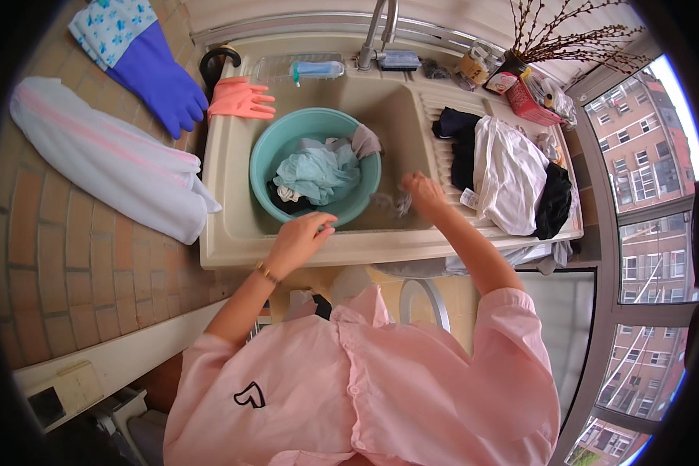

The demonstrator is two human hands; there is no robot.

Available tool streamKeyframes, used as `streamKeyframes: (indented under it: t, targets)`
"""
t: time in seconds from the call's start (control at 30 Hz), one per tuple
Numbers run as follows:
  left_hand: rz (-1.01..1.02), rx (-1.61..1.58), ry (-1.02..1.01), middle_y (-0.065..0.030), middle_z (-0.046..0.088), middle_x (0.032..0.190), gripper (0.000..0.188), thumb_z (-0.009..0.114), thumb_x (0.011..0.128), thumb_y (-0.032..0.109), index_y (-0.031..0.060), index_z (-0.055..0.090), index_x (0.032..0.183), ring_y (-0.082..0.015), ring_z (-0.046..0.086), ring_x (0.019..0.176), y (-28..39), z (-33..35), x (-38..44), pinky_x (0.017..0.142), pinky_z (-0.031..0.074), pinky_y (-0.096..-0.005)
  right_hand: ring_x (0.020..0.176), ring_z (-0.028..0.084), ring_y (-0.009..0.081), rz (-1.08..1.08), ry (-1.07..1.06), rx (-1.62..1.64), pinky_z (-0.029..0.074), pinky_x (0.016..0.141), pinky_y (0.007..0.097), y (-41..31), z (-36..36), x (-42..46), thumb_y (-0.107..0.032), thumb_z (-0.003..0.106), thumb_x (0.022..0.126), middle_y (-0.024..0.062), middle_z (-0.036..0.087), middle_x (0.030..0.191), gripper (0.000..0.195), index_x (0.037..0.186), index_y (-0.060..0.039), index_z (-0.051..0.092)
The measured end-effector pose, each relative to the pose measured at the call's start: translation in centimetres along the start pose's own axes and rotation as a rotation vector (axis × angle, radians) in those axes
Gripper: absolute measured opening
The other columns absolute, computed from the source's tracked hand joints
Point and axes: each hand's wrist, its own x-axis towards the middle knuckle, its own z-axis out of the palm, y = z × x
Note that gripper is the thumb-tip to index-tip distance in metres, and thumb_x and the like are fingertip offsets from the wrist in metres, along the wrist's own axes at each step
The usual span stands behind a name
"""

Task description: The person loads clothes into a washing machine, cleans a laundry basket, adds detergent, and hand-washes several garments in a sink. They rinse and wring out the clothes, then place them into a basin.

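A round teal plastic basin [257, 169] sits in the beige sink [405, 116]. Light-blue cloth [320, 172] lies bunched inside it, with dark and white pieces at its lower left and a grey-beige cloth [366, 141] draped over the right rim. My left hand [300, 243] is at the basin's near rim, its thumb and fingers pinching the edge. To the right of the basin, my right hand [424, 193] hovers over the sink near the drainboard, fingers curled. A blurred greyish thing [403, 203] shows just below those fingers; whether it is held is unclear.
White and black garments [509, 175] lie on the ribbed drainboard [437, 105]. Coral rubber gloves [240, 98] hang over the sink's left corner. A faucet [370, 49], a brush [399, 60], a red basket [533, 102] and a vase of branches [509, 63] line the back.
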Motion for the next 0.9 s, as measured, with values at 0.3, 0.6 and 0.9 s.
streamKeyframes:
  t: [0.3, 0.6, 0.9]
  targets:
    - [0.076, 0.930, -0.716, -0.0101, 0.069, 0.082, 0.040, 0.072, 0.074, 0.045, 0.0059, 0.072, 0.083, -0.0269, 0.067, 0.080, -6.1, 5.9, 10.4, 0.068, 0.053, -0.0380, 0.092, 0.068, 0.0276, -0.199, -0.416, -0.208, 0.055, 0.075, 0.0368, -1.2, 0.0, 3.1, -0.012, 0.062, 0.080, 0.0135, 0.070, 0.095, 0.014, 0.089, -0.0094, 0.073]
    - [0.156, 0.812, -0.647, -0.0103, 0.069, 0.084, 0.026, 0.073, 0.070, 0.033, 0.0086, 0.073, 0.078, -0.0268, 0.067, 0.082, -9.1, 7.7, 8.7, 0.068, 0.053, -0.0386, 0.089, 0.069, 0.0260, -0.368, -0.501, -0.246, 0.054, 0.073, 0.0381, -2.3, 9.4, 6.6, -0.022, 0.068, 0.076, 0.0082, 0.071, 0.093, 0.016, 0.088, -0.0126, 0.073]
    - [-0.057, 0.406, -0.026, -0.0143, 0.064, 0.101, 0.029, 0.071, 0.074, 0.031, 0.0087, 0.069, 0.092, -0.0342, 0.063, 0.092, -9.9, 3.6, 16.7, 0.077, 0.050, -0.0454, 0.081, 0.068, 0.0270, -0.236, -0.354, -0.100, 0.052, 0.068, 0.0378, 0.8, -1.8, 6.2, -0.019, 0.063, 0.074, 0.0065, 0.070, 0.083, 0.015, 0.084, -0.0131, 0.073]
